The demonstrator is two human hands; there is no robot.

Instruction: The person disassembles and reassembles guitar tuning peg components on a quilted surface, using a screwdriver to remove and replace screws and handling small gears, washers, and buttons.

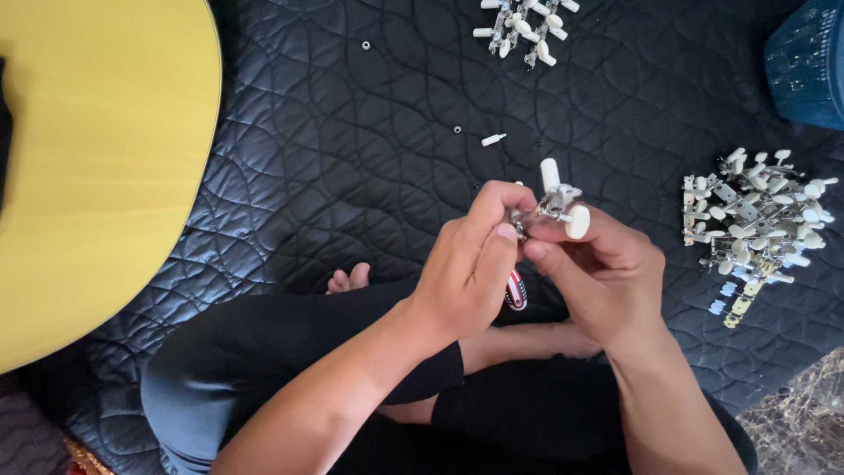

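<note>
A black quilted mat (pixel 352 185) fills the frame, soft enough that small metal parts stay where they land. At the left edge sits a broad yellow guitar body (pixel 97 167), face up and pushed aside from the hands. In the upper right corner, a dark blue basket (pixel 809 62) is cut off by the frame.

At middle right lies the big pile of tuning machines (pixel 756 224), metal plates with cream knobs, just beside the right hand for easy picking. A smaller cluster of tuners (pixel 526 26) lies at top centre, kept well apart from the pile.

Centre frame, above crossed legs in black shorts: the left hand (pixel 466 268) and right hand (pixel 598 277) meet on one tuning machine (pixel 558 204), raised up near eye level. The right grip is pinching its plate, cream knobs poking up and right; the left grip is pressed together on its near end, thumb on top.

Just above them, a loose white peg (pixel 493 139) and two tiny metal bushings (pixel 457 129) lie on the mat.
</note>
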